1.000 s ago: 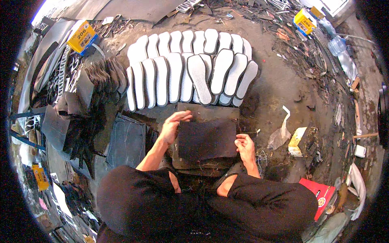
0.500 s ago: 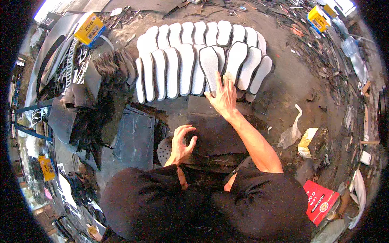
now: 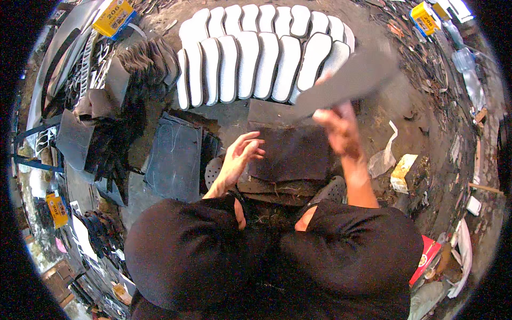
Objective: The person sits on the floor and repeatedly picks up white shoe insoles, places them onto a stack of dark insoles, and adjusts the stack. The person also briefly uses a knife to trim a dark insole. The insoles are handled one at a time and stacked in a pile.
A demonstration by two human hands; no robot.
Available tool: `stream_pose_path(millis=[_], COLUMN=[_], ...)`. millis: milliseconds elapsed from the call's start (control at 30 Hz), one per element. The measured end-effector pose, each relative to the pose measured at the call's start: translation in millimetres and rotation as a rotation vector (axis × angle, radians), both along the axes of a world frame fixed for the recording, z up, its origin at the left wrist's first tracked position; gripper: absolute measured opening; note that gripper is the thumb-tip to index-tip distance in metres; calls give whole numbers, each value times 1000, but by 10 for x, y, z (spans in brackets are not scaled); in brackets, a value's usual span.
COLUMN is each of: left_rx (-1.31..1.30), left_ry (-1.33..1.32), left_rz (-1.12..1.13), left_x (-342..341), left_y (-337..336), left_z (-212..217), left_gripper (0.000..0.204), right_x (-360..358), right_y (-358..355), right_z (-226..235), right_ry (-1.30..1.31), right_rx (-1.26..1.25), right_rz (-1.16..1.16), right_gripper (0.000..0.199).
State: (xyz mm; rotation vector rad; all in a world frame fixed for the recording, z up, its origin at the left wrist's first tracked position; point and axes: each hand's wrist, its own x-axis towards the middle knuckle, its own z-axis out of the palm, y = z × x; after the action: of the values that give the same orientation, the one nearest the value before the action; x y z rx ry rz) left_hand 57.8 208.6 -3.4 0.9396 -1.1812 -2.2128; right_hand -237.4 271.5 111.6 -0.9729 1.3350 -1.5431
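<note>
Your right hand (image 3: 341, 130) was smeared by motion blur, so its grip on the dark sheet (image 3: 346, 80) could not be read. That sheet hid part of the white insoles (image 3: 256, 58). Your knees covered the dark stack's (image 3: 290, 154) near edge.

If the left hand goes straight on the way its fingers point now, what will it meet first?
The left hand points up and right over the dark sheet stack. Going on, it would probably meet that stack's top sheet first, though its height above the stack is unclear.
</note>
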Motion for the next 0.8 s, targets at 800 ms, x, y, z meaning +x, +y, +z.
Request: stream_pose_path(millis=[800], left_rx=[-1529], left_ry=[-272], left_rz=[-130], left_x=[40], left_y=[-282], left_z=[-432], left_gripper=[39], right_x=[377], right_y=[2106], right_z=[-841], right_ry=[-655], right_rx=[331], right_rz=[-352], right_gripper=[58])
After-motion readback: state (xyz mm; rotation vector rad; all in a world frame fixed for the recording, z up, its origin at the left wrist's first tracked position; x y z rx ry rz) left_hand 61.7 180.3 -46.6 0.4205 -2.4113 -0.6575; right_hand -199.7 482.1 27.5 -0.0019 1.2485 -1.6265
